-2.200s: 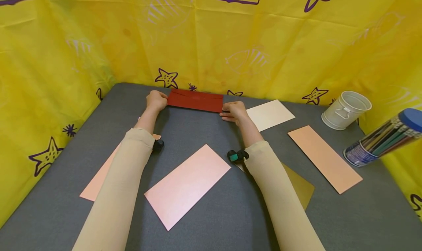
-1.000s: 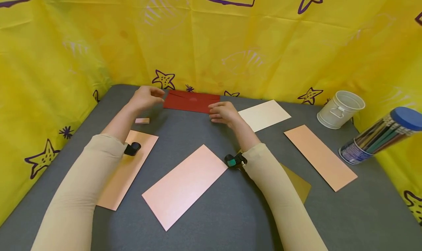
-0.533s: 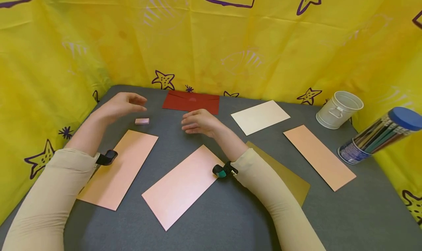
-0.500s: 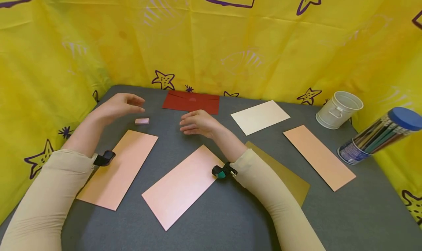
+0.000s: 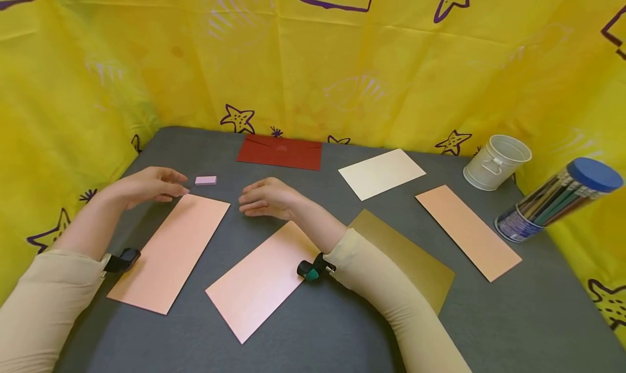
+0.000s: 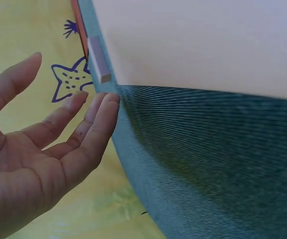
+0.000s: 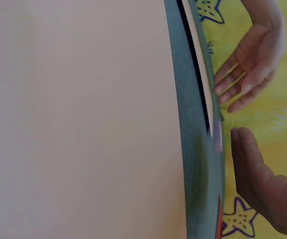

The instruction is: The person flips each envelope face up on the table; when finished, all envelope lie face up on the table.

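My left hand (image 5: 151, 187), fingers relaxed and holding nothing, hovers by the far end of a flat peach card (image 5: 171, 253) at the left. Just beyond its fingertips lies a small lilac block (image 5: 206, 180) like an eraser, also in the left wrist view, past the fingers (image 6: 101, 124). My right hand (image 5: 269, 199), its fingers loosely extended, hangs over the table between that card and a pink card (image 5: 259, 291) in the middle. A red envelope (image 5: 279, 153) lies at the back edge. Both hands show in the right wrist view, apart from each other.
A cream card (image 5: 382, 174), a gold sheet (image 5: 406, 259) partly under the right sleeve, and another peach card (image 5: 468, 232) lie to the right. Beyond them stand a small white metal bucket (image 5: 489, 169) and a blue-lidded tub of pencils (image 5: 552, 204). Yellow cloth (image 5: 313, 63) hangs round the table.
Both hands have let go of the red envelope's ends, leaving it at the back. They have moved left and nearer the body, uncovering the lilac block and the left peach card.
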A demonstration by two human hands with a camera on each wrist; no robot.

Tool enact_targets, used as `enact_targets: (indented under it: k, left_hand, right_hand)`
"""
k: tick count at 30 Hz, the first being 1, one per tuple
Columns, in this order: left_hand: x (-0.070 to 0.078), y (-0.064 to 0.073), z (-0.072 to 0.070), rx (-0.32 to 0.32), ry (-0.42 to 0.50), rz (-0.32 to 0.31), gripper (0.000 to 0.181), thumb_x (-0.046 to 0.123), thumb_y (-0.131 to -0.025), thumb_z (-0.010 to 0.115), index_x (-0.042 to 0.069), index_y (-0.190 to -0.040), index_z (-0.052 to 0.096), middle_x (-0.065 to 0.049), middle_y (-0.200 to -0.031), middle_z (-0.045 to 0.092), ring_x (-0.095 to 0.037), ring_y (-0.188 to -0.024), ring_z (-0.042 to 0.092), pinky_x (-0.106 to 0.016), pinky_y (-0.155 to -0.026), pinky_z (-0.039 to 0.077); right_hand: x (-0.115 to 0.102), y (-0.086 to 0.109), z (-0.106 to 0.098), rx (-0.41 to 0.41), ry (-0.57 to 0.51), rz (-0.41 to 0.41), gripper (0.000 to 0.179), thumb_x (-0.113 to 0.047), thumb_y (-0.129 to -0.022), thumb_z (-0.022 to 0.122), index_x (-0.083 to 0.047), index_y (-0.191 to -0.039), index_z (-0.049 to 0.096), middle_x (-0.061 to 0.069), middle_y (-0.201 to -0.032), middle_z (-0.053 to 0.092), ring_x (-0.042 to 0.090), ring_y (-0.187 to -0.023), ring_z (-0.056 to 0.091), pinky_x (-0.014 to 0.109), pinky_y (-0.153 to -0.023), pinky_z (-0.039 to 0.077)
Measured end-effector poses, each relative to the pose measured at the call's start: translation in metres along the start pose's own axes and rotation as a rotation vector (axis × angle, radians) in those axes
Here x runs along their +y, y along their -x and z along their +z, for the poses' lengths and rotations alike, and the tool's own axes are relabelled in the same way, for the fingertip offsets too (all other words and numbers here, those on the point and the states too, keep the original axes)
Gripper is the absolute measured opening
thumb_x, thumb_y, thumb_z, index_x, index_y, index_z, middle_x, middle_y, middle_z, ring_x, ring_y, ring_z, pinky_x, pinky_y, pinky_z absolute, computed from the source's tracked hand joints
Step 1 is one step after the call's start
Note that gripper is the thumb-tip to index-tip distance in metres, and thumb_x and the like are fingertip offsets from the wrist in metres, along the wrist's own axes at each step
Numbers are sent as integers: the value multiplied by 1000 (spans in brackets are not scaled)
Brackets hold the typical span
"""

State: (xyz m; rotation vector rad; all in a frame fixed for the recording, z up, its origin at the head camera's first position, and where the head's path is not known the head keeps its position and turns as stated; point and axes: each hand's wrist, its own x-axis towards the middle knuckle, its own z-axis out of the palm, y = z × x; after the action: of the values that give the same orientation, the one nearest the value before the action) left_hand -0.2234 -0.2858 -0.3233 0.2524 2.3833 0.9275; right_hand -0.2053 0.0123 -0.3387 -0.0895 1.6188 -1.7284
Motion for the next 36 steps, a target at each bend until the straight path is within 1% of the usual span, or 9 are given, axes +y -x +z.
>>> enact_targets:
  k: [6, 12, 15, 18, 20, 23, 28, 32, 36]
  left_hand:
    - [-4, -4, 4, -37, 18, -34, 71, 28, -100, 55, -17, -146, 24, -38, -150, 30, -45, -133, 45, -47, -105, 51]
    - [-4, -12, 2, -49, 29, -101, 73, 27, -100, 57, -21, -144, 23, -37, -145, 34, -27, -116, 58, -38, -97, 57]
    - [-1, -14, 2, -41, 39, -134, 69, 28, -99, 58, -19, -141, 31, -30, -136, 46, -19, -108, 59, -33, -91, 59]
    - [2, -16, 3, -31, 67, -164, 57, 26, -97, 60, -15, -133, 43, -14, -115, 60, -16, -99, 60, -28, -85, 59]
    - [4, -18, 4, -27, 92, -184, 48, 25, -97, 61, -12, -125, 49, -4, -101, 61, -13, -92, 59, -26, -81, 58]
    - [6, -20, 5, -19, 128, -215, 36, 22, -96, 61, -8, -113, 55, 2, -89, 58, -13, -85, 57, -25, -77, 57]
    - [7, -20, 5, -14, 152, -239, 31, 19, -96, 61, -8, -111, 56, 3, -84, 57, -12, -81, 55, -25, -76, 57]
    - [8, -21, 7, -4, 177, -247, 31, 17, -95, 62, -9, -110, 57, 4, -82, 59, -10, -79, 57, -23, -75, 57]
    - [12, -23, 10, 7, 184, -239, 26, 16, -93, 64, -7, -104, 59, 5, -78, 59, -9, -75, 58, -21, -72, 57]
  right_hand:
    - [9, -6, 12, 2, -51, 49, 50, -4, -98, 54, 9, -144, 39, 25, -144, 51, 40, -132, 54, 45, -114, 44]
    - [16, -8, 23, -11, -63, 83, 40, -6, -98, 56, 11, -134, 52, 26, -142, 51, 31, -108, 60, 46, -114, 44]
    - [17, -8, 27, -14, -77, 89, 38, -6, -97, 57, 12, -131, 55, 27, -142, 50, 27, -101, 60, 47, -114, 43]
    - [18, -9, 29, -12, -100, 102, 38, -6, -97, 57, 13, -130, 56, 28, -141, 51, 26, -98, 60, 47, -114, 43]
    - [19, -11, 30, -3, -115, 108, 38, -5, -96, 57, 13, -129, 57, 27, -137, 54, 26, -97, 60, 47, -113, 44]
    - [20, -13, 31, 7, -139, 112, 37, -5, -96, 58, 13, -128, 57, 28, -135, 56, 27, -98, 61, 47, -113, 44]
    - [19, -13, 31, 11, -169, 110, 37, -4, -96, 57, 14, -129, 55, 31, -140, 52, 31, -103, 61, 47, -113, 44]
    - [17, -13, 31, 21, -182, 104, 37, -3, -96, 57, 14, -128, 55, 31, -140, 52, 38, -120, 61, 47, -114, 43]
    - [16, -13, 30, 16, -202, 98, 40, -3, -96, 55, 14, -132, 52, 30, -142, 51, 41, -134, 51, 47, -115, 42]
